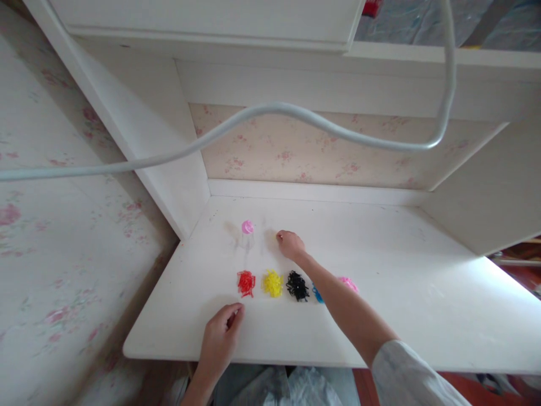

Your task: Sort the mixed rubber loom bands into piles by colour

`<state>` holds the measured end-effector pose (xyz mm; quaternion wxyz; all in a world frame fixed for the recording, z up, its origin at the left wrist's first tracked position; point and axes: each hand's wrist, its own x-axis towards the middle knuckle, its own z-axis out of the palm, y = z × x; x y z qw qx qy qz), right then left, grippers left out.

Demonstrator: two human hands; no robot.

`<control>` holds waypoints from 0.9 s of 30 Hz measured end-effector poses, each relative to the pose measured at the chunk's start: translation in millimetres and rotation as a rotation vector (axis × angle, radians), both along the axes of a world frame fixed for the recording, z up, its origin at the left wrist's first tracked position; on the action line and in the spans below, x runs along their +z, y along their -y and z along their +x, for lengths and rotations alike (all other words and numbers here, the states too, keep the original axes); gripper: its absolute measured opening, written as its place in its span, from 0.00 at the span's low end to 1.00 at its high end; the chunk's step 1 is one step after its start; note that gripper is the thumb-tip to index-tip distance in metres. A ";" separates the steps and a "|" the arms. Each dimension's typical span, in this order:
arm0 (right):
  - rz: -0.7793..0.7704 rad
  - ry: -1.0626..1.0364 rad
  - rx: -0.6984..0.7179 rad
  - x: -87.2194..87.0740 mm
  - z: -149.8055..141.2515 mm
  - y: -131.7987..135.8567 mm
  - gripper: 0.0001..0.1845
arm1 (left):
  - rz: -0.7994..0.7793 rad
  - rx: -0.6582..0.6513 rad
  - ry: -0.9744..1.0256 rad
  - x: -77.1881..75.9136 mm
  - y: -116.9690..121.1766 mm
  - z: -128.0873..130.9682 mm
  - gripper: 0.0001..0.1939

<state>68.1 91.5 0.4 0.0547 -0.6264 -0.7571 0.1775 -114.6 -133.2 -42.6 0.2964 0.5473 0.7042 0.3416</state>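
Observation:
My right hand (291,245) reaches over the desk with its fingers pinched together. A tiny yellowish bit shows at the fingertips, looking like a small rubber band. To its left stands a small clear container with a pink top (247,227). My left hand (222,330) rests near the front edge, fingers curled closed; anything inside is hidden. Between the hands lie piles of small rubber bands in a row: red (245,283), yellow (273,283), black (297,286), blue (318,293) and pink (349,283). My right forearm partly covers the blue and pink piles.
The piles lie on a white desk (406,282) with side panels and a cabinet (211,20) above. A pale cable (279,108) hangs across the upper view. Floral wallpaper (63,270) covers the wall at left.

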 end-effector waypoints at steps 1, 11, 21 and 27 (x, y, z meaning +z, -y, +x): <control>0.002 -0.024 0.029 3.1 2.1 8.0 0.18 | 0.007 -0.001 -0.002 -0.4 0.1 -0.3 0.20; -0.061 -0.171 0.261 15.9 23.3 90.8 0.16 | -0.006 -0.017 0.006 0.6 -1.6 1.1 0.20; -0.035 -0.197 0.222 21.7 27.6 100.9 0.16 | 0.008 0.023 0.063 15.0 -4.7 0.6 0.21; -0.032 -0.483 0.134 30.0 51.4 131.0 0.18 | 0.191 0.022 -0.124 37.1 -59.8 -0.8 0.24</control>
